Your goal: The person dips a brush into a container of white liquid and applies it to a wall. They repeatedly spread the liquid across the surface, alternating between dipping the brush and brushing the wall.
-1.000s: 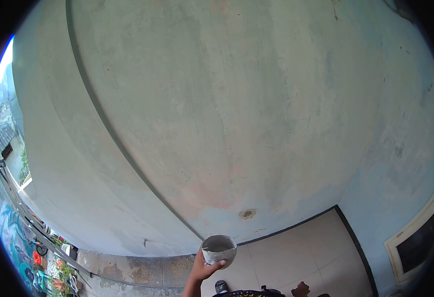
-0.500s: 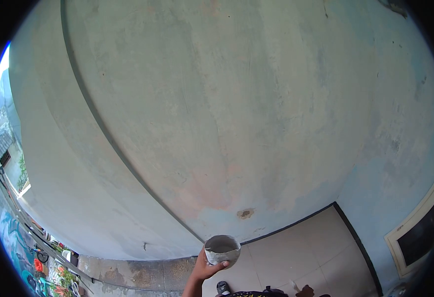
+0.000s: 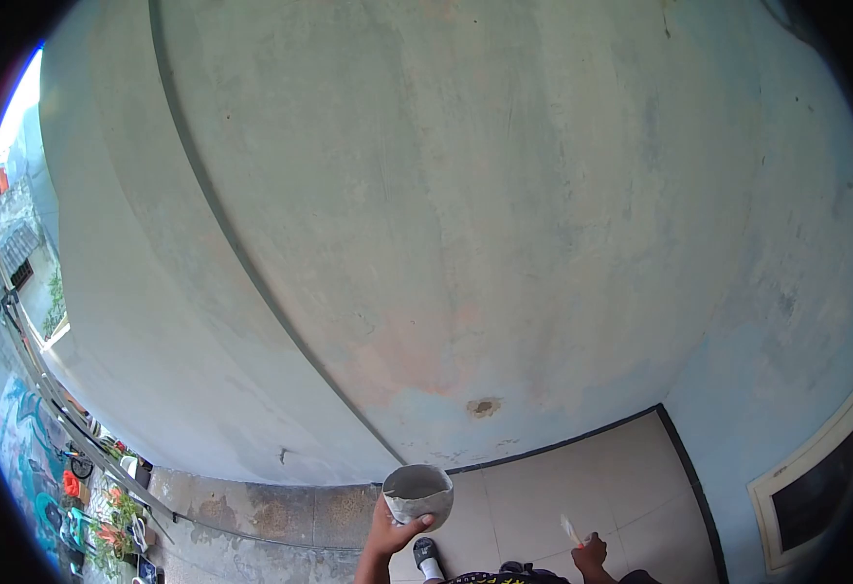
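Observation:
My left hand [image 3: 393, 531] is wrapped round a grey, mortar-smeared bowl [image 3: 420, 496] with a chipped rim, thumb on its near side. The bowl is held upright, and its inside looks grey. Lower right, my right hand [image 3: 590, 557] is closed on a small tool [image 3: 570, 531] with a whitish flat end pointing up and left; its exact kind cannot be made out. Beyond both hands rises a worn, pale painted wall [image 3: 465, 224]. A rough brownish hole [image 3: 485, 407] shows low in it, above the bowl and to its right.
Below me lies a tiled floor [image 3: 543, 487] with a dark skirting strip along the wall. A shoe [image 3: 426, 555] shows under the bowl. To the right is a framed opening [image 3: 816, 496]. A concrete ledge [image 3: 251, 511], a metal rail [image 3: 86, 438] and plants [image 3: 115, 526] lie left.
The view has shifted a little. The bowl in my left hand sits slightly further left. My right hand has risen further into view, showing more of the small tool.

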A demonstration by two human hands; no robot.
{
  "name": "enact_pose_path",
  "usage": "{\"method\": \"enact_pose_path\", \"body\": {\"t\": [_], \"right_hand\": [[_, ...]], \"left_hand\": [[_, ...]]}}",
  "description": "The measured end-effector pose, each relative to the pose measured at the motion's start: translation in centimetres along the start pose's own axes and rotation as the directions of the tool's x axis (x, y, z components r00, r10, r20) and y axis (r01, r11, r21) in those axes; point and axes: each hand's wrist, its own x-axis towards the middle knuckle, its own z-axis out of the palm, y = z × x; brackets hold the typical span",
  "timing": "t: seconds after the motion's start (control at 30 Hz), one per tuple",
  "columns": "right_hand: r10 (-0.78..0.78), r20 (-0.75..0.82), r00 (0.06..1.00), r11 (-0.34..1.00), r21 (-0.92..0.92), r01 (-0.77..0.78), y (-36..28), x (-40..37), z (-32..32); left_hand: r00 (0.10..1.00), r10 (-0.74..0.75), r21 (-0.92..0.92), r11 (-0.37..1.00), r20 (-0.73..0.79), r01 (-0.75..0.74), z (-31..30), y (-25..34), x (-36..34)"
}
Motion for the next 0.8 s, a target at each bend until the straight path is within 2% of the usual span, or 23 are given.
{"method": "enact_pose_path", "body": {"t": [0.07, 0.17, 0.23, 0.33, 0.43, 0.8], "right_hand": [[-0.024, -0.013, 1.000, 1.000, 0.001, 0.024, -0.4, 0.3, -0.1], [-0.007, 0.006, 1.000, 0.997, 0.074, 0.007, -0.1, 0.8, -0.3], [0.035, 0.013, 0.999, 0.999, 0.028, -0.035, 1.5, -0.8, -0.7], [0.095, 0.118, 0.988, 0.995, -0.048, -0.090, 3.7, -2.9, -1.5], [0.099, 0.153, 0.983, 0.994, -0.051, -0.092, 3.6, -3.6, -2.3], [-0.088, 0.114, 0.990, 0.993, 0.094, 0.078, -1.5, -1.8, -2.7]], "left_hand": [[1.000, -0.004, -0.046, 0.999, -0.014, 0.003, 0.5, 0.2, -0.3], [0.999, 0.008, -0.007, 1.000, 0.040, -0.008, 0.7, 0.3, -0.2], [1.000, 0.016, -0.020, 1.000, 0.009, -0.016, 0.6, -0.2, -0.4], [0.999, 0.035, 0.003, 0.999, -0.002, -0.035, -0.6, -1.0, -0.1], [0.998, 0.057, -0.022, 0.998, -0.034, -0.058, -1.1, -0.6, 0.2], [0.994, 0.079, 0.031, 0.997, -0.077, -0.077, -2.4, 0.4, 1.0]]}}
